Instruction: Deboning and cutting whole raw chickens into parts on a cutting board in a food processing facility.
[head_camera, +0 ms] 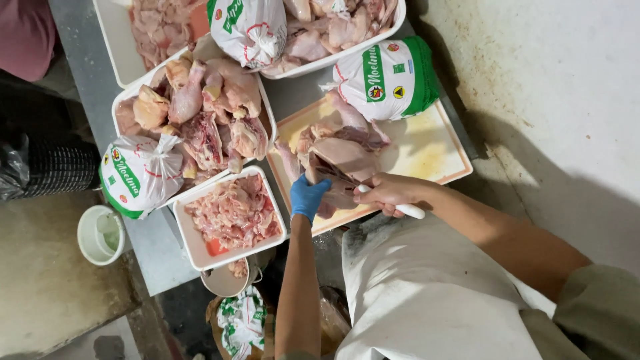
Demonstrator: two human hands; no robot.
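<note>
The raw chicken carcass (340, 157) lies on the cutting board (433, 150), just beyond both hands, its long axis running far-left to near-right. The gloved left hand (308, 197) is closed on its near end, touching it. The bare right hand (390, 192), just right, is wrapped around a white-handled knife (400, 207) whose blade meets the meat.

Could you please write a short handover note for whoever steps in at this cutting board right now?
Left hand, blue-gloved, holds the raw chicken on the cutting board.
Right hand, bare, grips a white-handled knife, its blade at the chicken.
Done: cut pieces fill the small white tray and the larger tray behind it.
Left: this chicken, only partly cut, and a bagged chicken at the board's far edge.
</note>
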